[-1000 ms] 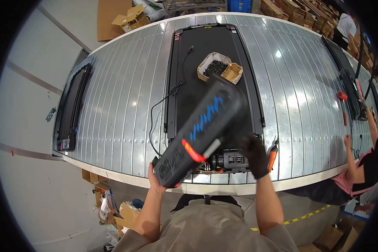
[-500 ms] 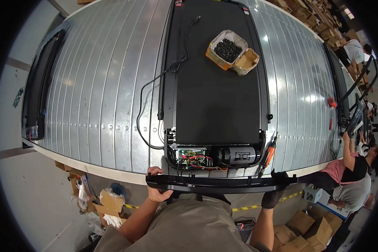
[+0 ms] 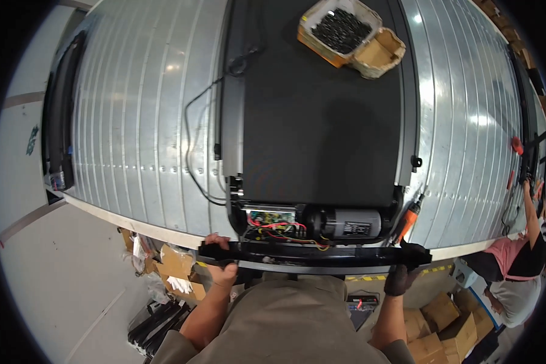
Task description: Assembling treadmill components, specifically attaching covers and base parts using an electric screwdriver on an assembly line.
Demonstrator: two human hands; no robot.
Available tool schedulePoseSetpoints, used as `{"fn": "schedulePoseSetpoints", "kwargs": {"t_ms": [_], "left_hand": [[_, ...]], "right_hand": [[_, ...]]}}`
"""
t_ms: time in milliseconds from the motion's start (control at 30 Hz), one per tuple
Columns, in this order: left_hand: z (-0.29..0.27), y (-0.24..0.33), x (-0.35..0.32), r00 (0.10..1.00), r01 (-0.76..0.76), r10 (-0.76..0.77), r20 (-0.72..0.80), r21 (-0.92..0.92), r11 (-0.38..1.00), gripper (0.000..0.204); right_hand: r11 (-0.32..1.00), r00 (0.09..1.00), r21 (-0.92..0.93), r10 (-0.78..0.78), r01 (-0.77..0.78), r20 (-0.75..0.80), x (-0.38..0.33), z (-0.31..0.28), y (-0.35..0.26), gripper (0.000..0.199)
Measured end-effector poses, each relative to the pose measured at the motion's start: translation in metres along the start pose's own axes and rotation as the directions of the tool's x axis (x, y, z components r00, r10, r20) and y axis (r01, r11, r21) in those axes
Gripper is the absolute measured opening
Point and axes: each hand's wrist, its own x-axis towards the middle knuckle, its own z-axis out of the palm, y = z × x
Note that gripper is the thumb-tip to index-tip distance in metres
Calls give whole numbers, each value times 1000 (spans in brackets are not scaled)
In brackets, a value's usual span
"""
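A long black plastic cover (image 3: 321,256) stretches crosswise in front of me, at the near end of a treadmill (image 3: 321,139). My left hand (image 3: 223,270), bare, is closed round its left end, fingers over the far edge and thumb on the near side. On the right end, my right hand (image 3: 401,279) in a dark glove grips it from below; its fingers are partly lost against the black plastic. Just beyond the cover lie the treadmill's exposed cylindrical motor (image 3: 350,224) and a green circuit board (image 3: 270,217) with red, yellow and black wires.
An orange power screwdriver (image 3: 408,221) lies right of the motor. On the belt stands an open box (image 3: 341,30) of small black screws. A black power cord (image 3: 189,133) loops on the left. Cardboard boxes (image 3: 439,324) are below at right; another person (image 3: 515,267) works at far right.
My hands have brought the cover a little closer to the motor end and tilted it, so more of its hollow side shows. The view has shifted nearer to the treadmill.
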Motion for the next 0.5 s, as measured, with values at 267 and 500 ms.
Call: {"fn": "schedulePoseSetpoints", "kwargs": {"t_ms": [267, 500], "left_hand": [[-42, 42, 15, 987, -90, 104, -126, 113, 990, 111], [-31, 74, 14, 964, -56, 90, -252, 142, 988, 127]], "right_hand": [[992, 999, -127, 28, -22, 44, -40, 31, -27, 86], [883, 968, -465, 57, 64, 242, -55, 5, -32, 94]]}}
